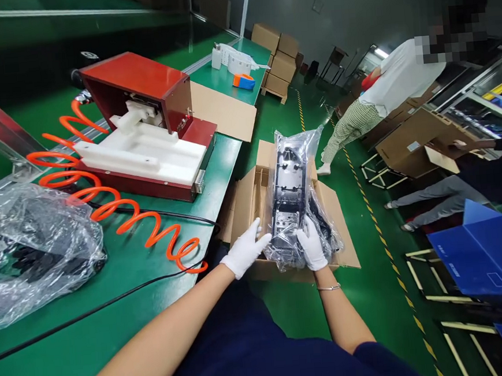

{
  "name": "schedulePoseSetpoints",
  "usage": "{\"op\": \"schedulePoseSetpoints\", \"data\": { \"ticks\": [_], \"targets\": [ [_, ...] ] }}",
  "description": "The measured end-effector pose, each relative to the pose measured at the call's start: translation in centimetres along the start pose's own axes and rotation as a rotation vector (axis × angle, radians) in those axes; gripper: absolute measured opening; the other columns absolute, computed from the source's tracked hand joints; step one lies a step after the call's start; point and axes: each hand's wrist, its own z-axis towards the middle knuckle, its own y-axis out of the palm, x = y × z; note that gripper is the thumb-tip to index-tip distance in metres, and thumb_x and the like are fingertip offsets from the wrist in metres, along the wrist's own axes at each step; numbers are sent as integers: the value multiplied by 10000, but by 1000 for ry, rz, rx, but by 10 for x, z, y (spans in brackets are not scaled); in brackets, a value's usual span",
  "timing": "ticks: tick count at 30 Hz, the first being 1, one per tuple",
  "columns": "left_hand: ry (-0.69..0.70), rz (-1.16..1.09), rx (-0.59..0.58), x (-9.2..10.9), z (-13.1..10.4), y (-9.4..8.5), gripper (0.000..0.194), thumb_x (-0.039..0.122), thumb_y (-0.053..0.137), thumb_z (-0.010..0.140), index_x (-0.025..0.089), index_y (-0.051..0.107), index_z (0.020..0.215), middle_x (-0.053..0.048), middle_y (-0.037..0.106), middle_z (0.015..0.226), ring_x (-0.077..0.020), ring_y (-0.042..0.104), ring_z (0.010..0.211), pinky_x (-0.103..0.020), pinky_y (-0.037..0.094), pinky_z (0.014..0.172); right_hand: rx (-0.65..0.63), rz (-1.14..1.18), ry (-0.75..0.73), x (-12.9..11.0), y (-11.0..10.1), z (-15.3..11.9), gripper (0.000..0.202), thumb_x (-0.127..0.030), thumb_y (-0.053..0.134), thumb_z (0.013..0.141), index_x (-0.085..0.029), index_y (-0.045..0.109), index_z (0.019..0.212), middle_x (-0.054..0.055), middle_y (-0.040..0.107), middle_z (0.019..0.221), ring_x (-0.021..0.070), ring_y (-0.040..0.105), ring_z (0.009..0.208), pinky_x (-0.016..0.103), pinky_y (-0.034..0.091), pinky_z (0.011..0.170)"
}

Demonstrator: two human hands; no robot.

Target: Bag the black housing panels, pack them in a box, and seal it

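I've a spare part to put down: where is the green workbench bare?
The green workbench is bare between the black cable and left forearm; crowded around the orange coiled hose, red-housed fixture and plastic bag.

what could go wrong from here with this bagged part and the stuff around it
The loose, clear plastic bag around the long black-and-silver part might slide against the white-gloved left hand and right hand, letting the part slip. The bag might also catch on the raised flaps of the open brown cardboard box. The coiled orange hose reaches the green table's edge by the left forearm, so the arm could snag it.
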Motion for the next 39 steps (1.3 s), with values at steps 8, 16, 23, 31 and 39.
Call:
{"op": "schedulePoseSetpoints", "data": {
  "ticks": [8, 16, 23, 31, 39],
  "targets": [
    [122, -97, -168, 14, -10, 3, 592, 357, 544, 865, 165, 455, 1418, -102, 674, 1293, -251, 621, 1210, -385, 493, 1036, -31, 63, -3, 1, 10, -5, 734, -475, 567, 771, -126, 434, 1404, 188, 483, 1476, 283, 469, 1366, 458, 374, 1163],
    [158, -116, -175, 11, -10, 5, 503, 335, 552, 867, 178, 514, 1343, -85, 708, 1221, -253, 641, 1177, -378, 500, 1025, -36, 84, 0, 3, 10, -8, 747, -493, 571, 783, -114, 424, 1410, 192, 498, 1462, 287, 472, 1368, 463, 368, 1171],
    [164, -101, -172, 10, -9, 5, 495, 308, 545, 868, 174, 519, 1345, -96, 656, 1328, -251, 628, 1198, -378, 488, 1035, -50, 41, -14, 10, 8, -6, 754, -496, 561, 804, -126, 404, 1442, 184, 459, 1499, 280, 438, 1398, 454, 368, 1171],
    [177, -39, -144, 4, -8, 4, 519, 325, 546, 871, 182, 511, 1368, -91, 693, 1254, -262, 635, 1179, -399, 471, 1057, -70, 50, -10, 4, 10, -7, 761, -465, 553, 794, -145, 395, 1466, 166, 475, 1493, 271, 444, 1396, 462, 367, 1171],
    [95, -76, -88, 2, -5, 8, 527, 292, 619, 817, 179, 564, 1329, -89, 701, 1240, -276, 640, 1150, -419, 490, 1042, -186, 321, 84, -21, 17, -12, 781, -472, 637, 779, -161, 432, 1466, 133, 544, 1440, 283, 507, 1341, 447, 440, 1119]
  ]
}}
